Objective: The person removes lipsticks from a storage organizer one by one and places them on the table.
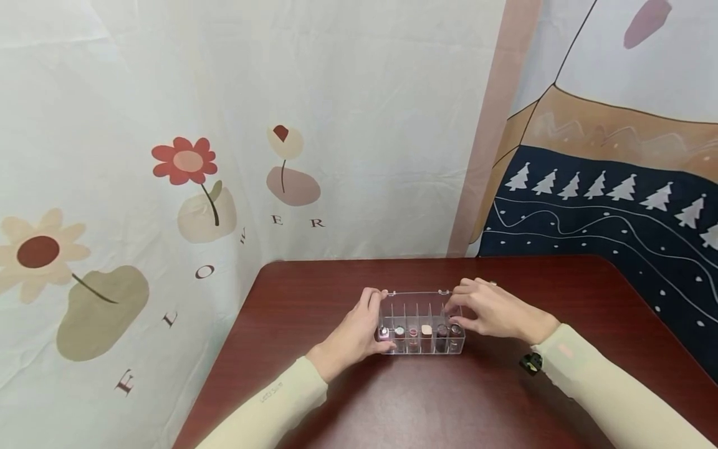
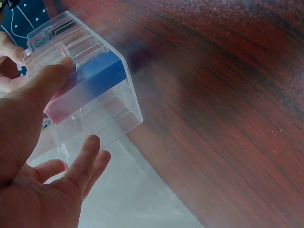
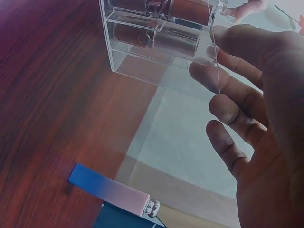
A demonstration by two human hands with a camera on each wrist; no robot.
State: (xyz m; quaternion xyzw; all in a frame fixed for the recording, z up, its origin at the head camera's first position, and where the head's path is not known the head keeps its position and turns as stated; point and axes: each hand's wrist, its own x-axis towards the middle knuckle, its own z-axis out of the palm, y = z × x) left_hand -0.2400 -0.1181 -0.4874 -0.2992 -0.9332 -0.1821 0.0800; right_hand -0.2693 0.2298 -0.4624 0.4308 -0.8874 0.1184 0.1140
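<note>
A clear plastic lipstick organizer (image 1: 422, 350) stands on the table, its front row of compartments filled with several lipsticks. At its left end my left hand (image 1: 359, 324) grips it, thumb on the front and fingers toward the back. The left wrist view shows a blue-and-pink lipstick tube (image 2: 92, 85) in the end compartment, near that thumb. My right hand (image 1: 488, 308) holds the upper right end, thumb and fingers bent about the clear wall. Dark-capped lipsticks (image 1: 441, 332) sit nearest to it. The organizer's back compartments show no lipsticks.
Another blue-and-pink lipstick tube (image 3: 109, 190) stands on the table right of the organizer, mostly hidden behind my right hand in the head view. The dark red table (image 1: 314, 293) ends at a flower-printed cloth (image 1: 381, 156) and a navy tree-print cloth (image 1: 594, 218).
</note>
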